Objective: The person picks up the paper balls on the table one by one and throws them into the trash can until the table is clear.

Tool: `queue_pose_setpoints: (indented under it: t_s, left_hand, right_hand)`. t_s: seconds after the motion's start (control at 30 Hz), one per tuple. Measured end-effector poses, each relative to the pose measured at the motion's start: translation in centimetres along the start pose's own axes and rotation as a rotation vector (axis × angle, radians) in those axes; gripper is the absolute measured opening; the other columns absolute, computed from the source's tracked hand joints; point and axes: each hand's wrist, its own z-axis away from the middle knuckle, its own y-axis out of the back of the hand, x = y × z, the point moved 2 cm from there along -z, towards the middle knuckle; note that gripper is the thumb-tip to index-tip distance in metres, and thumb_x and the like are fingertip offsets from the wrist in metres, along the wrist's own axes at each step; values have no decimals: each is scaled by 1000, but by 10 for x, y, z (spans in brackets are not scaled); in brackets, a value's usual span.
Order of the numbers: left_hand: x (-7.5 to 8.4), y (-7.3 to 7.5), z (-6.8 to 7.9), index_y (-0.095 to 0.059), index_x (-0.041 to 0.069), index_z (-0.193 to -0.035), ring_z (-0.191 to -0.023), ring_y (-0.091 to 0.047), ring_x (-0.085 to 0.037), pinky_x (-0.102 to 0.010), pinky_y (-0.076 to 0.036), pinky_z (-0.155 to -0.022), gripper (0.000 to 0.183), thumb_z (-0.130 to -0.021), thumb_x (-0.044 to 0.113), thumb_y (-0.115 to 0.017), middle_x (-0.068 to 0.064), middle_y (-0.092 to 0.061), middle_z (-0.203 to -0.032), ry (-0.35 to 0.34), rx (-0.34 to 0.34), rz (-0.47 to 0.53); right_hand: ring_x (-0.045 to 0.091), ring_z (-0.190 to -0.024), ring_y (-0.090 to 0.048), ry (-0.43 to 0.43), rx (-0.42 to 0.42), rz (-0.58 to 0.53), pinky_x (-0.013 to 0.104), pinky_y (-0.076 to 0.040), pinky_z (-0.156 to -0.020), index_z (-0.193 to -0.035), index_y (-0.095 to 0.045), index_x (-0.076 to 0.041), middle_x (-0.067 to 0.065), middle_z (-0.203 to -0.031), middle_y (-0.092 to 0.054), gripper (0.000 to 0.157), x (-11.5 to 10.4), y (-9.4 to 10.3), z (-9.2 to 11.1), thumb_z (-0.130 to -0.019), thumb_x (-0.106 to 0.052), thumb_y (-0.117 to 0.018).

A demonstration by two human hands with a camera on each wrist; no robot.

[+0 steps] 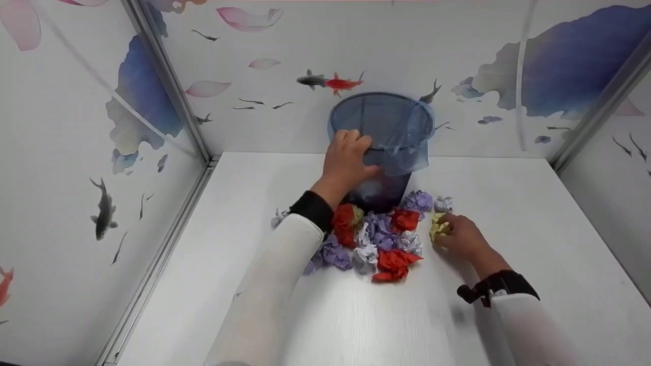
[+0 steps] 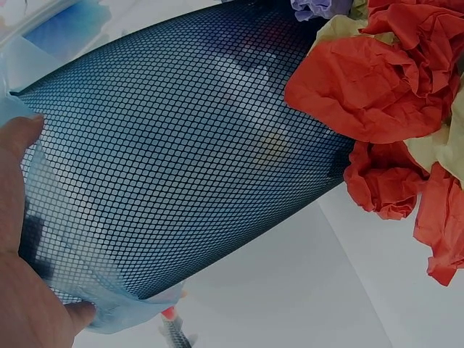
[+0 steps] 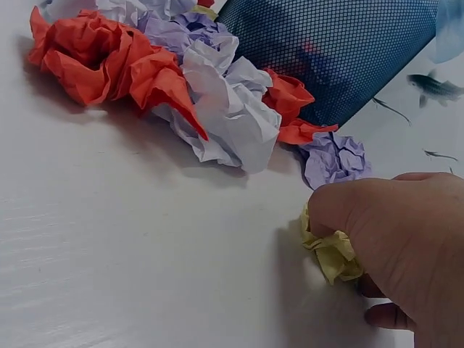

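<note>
A dark mesh wastebasket (image 1: pixel 379 188) stands at the back of the table, with a light blue plastic bag (image 1: pixel 409 157) folded over its rim. My left hand (image 1: pixel 348 157) grips the near rim through the bag, as the left wrist view also shows at close range. My right hand (image 1: pixel 465 239) pinches a yellow crumpled paper ball (image 3: pixel 336 255) just over the table, right of the heap; whether the ball touches the table I cannot tell. Around the basket's foot lie red crumpled paper (image 1: pixel 396 264), purple crumpled paper (image 1: pixel 335 253) and white crumpled paper (image 1: pixel 365 256). Through the mesh, some blurred coloured shapes show inside.
A white crumpled ball (image 1: pixel 443 204) lies behind my right hand, beside a purple one (image 1: pixel 418 201). The white table (image 1: pixel 244 193) is walled at the back and both sides by printed panels (image 1: pixel 274 122) with metal corner posts (image 1: pixel 168 76).
</note>
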Motion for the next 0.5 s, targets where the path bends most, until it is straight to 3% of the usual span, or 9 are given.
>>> queue_pose_setpoints:
  t_s: [0.5]
  left_hand:
    - [-1, 0, -1, -61, 18, -119, -116, -49, -27, -38, -42, -103, 54, -87, 60, -75, -4, -52, -105, 4, -16, -14]
  right_hand:
    - [27, -86, -57, 3, 151, -52, 36, -45, -73, -107, -64, -10, 11, -95, -64, 24, 1, -19, 11, -86, -20, -68]
